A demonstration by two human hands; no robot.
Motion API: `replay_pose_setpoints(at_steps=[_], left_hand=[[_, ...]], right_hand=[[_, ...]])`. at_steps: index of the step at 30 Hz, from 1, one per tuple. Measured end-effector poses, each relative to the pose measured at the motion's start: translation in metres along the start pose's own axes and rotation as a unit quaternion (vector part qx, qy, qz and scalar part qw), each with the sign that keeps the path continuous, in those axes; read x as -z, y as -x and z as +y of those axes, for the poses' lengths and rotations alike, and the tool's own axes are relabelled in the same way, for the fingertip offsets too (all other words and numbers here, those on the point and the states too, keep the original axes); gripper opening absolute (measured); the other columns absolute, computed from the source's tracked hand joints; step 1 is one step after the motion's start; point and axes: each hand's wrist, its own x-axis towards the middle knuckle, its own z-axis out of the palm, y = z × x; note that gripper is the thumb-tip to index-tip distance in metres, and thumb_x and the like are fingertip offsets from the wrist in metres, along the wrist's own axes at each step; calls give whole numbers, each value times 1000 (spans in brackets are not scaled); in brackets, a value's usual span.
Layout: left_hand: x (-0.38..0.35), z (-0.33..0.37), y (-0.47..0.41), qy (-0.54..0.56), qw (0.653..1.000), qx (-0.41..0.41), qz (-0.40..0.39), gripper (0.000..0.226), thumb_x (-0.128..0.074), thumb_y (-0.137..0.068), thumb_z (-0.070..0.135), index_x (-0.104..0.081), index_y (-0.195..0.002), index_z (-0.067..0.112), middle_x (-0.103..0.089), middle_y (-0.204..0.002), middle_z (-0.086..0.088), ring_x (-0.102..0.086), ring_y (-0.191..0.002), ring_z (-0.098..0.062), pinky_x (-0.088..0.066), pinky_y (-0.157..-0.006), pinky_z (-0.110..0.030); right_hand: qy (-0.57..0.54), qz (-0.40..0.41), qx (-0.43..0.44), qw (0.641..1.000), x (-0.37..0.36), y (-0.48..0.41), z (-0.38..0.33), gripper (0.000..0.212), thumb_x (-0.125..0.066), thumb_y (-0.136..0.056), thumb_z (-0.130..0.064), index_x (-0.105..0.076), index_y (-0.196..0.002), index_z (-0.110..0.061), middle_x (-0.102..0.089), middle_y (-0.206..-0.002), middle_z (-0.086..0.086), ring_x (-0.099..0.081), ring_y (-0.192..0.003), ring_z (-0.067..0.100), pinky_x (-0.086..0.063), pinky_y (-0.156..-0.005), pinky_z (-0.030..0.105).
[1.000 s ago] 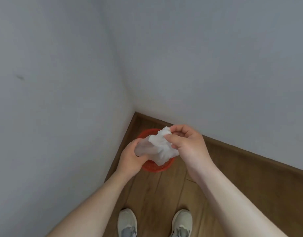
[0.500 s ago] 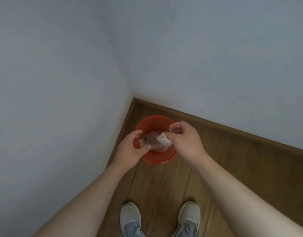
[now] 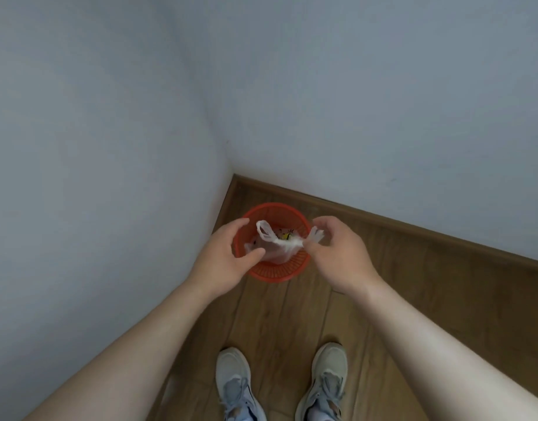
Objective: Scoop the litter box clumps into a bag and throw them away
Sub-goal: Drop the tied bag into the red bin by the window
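Bag (image 3: 279,250) is hanging between the hands, above the bin (image 3: 276,273).
Right hand (image 3: 343,259) is pinching a handle (image 3: 317,235), seemingly for aim — left hand (image 3: 222,259) cupping, grip unclear.

Basket (image 3: 275,273) in corner (image 3: 232,177), bag (image 3: 279,249) over it, between left hand (image 3: 223,259) and right hand (image 3: 337,253); shoes (image 3: 234,381) nearer
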Motion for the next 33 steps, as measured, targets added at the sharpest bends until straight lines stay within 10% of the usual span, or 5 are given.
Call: replay_pose_setpoints(at_steps=[33], left_hand=[[194,347,251,-310,941,-134,21,50,-37,-98,47,-47,-140,21,-53,-137,0,-44,-131,-22,-34,-110,-43]], right_hand=[[177,71,52,980,295,288,-155,59,-48,-96,-47,-42,-147,-18,-47,-149,0,-38,-139,23,-38,-111,43]])
